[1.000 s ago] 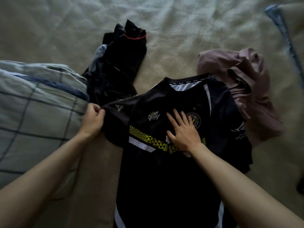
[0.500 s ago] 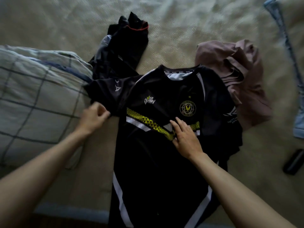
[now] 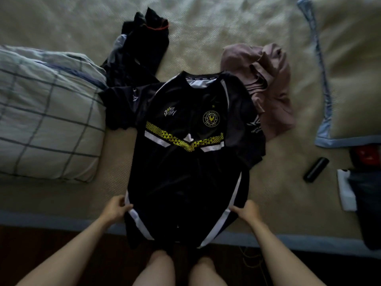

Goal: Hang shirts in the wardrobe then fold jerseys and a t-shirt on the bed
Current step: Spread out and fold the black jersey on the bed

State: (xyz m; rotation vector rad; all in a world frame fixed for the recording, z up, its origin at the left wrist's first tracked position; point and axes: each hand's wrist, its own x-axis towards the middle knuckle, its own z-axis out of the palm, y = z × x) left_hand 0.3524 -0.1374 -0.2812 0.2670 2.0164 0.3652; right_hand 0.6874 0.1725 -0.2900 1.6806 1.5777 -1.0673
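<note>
Jersey (image 3: 185, 162) lies face up on the bed (image 3: 206, 34), collar far, hem hanging off the near edge toward us. We have a grip on each lower side: left hand (image 3: 116, 209) pinches the left seam by the white stripe, right hand (image 3: 246, 210) pinches the right seam. Likely reason: tension across the hem to pull the body flat and square before folding. Chest looks smooth; both sleeves are spread out to the sides.

Around it: dark jersey (image 3: 140, 50) crumpled beyond the left shoulder, touching or under the left sleeve, can't tell which. Pink tee (image 3: 266, 83) bunched by the right shoulder, right sleeve overlapping it. Checked pillow (image 3: 45, 116) just beside the left sleeve. Black cylinder (image 3: 315, 169) well apart on the right.

Obstruction call: folding the sleeves inward should clear everything; tee and pillow only crowd the sides.
</note>
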